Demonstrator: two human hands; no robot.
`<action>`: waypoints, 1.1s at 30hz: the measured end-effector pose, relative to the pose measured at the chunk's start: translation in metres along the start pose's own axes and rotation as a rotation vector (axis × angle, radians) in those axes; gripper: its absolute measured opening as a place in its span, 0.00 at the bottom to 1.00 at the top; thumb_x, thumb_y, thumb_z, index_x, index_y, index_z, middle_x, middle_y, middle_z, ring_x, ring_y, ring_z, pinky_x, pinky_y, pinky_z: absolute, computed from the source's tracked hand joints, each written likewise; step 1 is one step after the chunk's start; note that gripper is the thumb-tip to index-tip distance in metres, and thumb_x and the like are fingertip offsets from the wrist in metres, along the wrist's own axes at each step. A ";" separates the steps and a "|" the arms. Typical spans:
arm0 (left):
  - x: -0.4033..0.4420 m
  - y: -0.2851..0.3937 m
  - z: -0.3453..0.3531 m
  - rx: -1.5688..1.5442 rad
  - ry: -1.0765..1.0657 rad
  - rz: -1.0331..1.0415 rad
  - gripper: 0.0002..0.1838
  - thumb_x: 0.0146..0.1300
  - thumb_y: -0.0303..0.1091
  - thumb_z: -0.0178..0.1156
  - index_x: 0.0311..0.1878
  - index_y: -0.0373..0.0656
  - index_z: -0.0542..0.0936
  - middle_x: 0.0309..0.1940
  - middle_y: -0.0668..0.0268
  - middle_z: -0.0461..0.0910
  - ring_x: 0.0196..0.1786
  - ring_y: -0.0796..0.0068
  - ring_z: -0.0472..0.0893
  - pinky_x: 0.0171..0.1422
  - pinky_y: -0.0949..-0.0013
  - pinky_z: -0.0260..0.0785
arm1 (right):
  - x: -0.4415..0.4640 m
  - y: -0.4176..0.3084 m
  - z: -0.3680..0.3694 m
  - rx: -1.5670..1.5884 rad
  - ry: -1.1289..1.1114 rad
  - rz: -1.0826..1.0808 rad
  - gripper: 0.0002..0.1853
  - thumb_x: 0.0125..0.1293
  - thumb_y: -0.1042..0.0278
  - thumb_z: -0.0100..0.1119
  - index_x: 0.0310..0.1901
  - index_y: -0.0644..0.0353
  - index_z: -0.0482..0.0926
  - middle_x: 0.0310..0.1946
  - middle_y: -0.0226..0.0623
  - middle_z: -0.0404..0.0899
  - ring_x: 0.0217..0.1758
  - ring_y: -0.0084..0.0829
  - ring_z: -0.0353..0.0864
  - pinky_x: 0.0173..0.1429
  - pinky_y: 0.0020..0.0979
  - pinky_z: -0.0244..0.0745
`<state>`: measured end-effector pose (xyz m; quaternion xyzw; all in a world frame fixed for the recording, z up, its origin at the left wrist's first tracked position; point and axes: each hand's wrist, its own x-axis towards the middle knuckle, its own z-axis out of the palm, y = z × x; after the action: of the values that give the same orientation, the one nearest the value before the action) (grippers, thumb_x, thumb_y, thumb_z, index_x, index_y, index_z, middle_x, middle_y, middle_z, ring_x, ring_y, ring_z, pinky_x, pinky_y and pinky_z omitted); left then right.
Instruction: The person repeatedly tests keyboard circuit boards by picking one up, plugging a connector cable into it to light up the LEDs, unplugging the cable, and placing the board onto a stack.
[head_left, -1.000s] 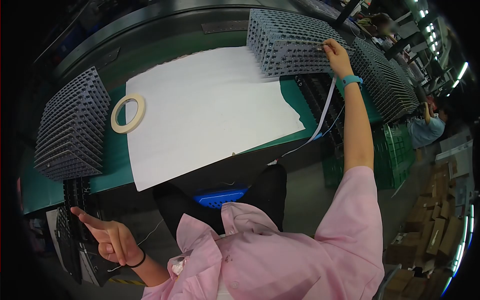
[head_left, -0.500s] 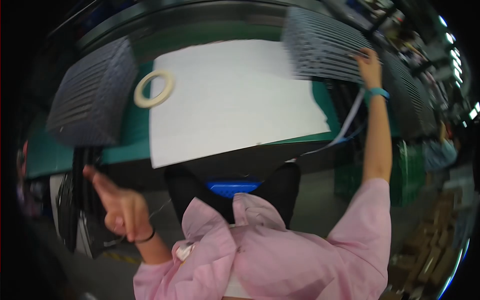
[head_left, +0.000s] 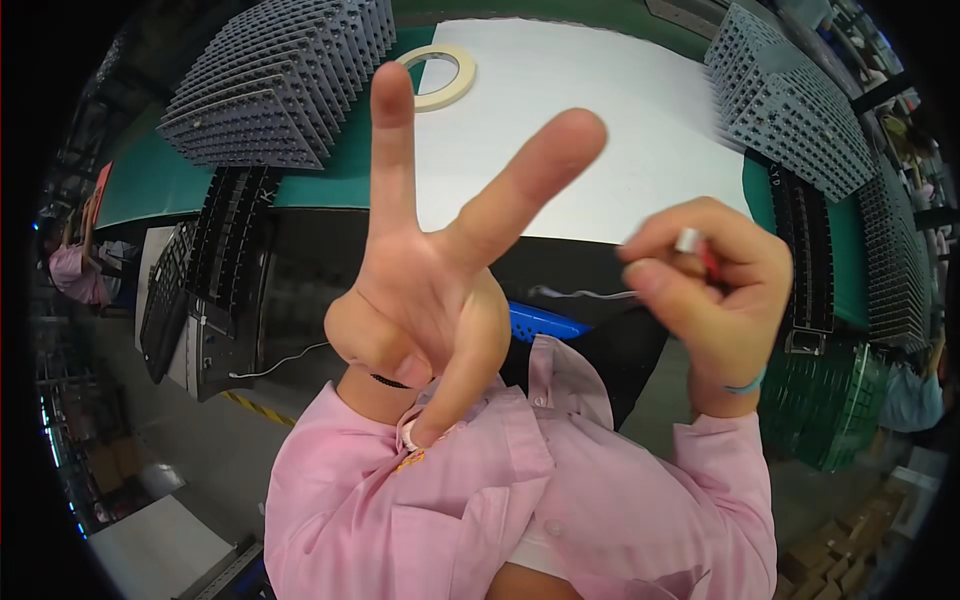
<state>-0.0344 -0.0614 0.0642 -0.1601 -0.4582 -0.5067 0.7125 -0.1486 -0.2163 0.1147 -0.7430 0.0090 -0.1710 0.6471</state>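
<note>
My left hand (head_left: 430, 290) is raised close to the camera, palm toward it, with two fingers stretched apart and the others bent. Nothing shows in its grasp. To its right, my right hand (head_left: 725, 290) has its fingers curled around a small red piece with a whitish end (head_left: 688, 240); its exact kind is unclear. Both hands are held above my lap, in front of the bench. Behind them lies a large white sheet (head_left: 570, 130) on the green mat. A roll of cream tape (head_left: 455, 90) rests at the sheet's left edge, partly behind my fingers.
Grey stacks of slotted panels stand at the left (head_left: 290, 85) and right (head_left: 790, 105). Black racks (head_left: 235, 225) extend below them. A blue stool (head_left: 545, 322) is under me, a green crate (head_left: 825, 410) at right. Other people (head_left: 80, 270) are farther off.
My right hand has left the right grey stack and come back toward me, the small red piece now showing in it. My left hand has risen to the middle. The view has shifted.
</note>
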 end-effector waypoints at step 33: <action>-0.011 -0.007 -0.003 -0.015 -0.090 0.017 0.65 0.30 0.07 0.39 0.67 0.82 0.27 0.72 0.84 0.24 0.22 0.55 0.76 0.22 0.73 0.72 | 0.003 0.013 0.043 -0.016 -0.096 -0.186 0.05 0.44 0.84 0.53 0.25 0.65 0.72 0.13 0.21 0.62 0.15 0.14 0.50 0.18 0.15 0.46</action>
<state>-0.0400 -0.0598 0.0519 -0.1922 -0.4845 -0.4963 0.6943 -0.1317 -0.1777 0.0986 -0.7529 -0.0895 -0.1946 0.6223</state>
